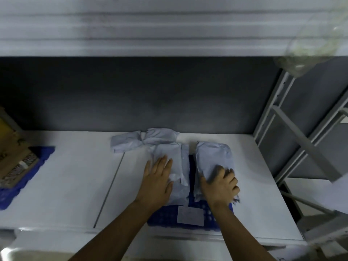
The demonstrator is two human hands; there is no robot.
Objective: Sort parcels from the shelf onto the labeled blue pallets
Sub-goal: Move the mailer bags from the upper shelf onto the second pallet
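A blue pallet (165,216) with a white paper label (190,215) lies on the white table (66,185), near its front edge. Several pale grey poly-bag parcels cover it. My left hand (157,182) lies flat, fingers straight, on the left parcel (174,157). My right hand (220,185) grips the near end of the right parcel (212,157), fingers curled over its edge. A third parcel (143,141) lies crumpled behind them, partly off the pallet.
A second blue pallet (24,178) at the table's left edge carries brown cardboard boxes (13,153). A grey metal shelf frame (293,132) stands at the right. A shelf board (150,25) runs overhead, with a clear plastic bag (310,48) hanging at its right end.
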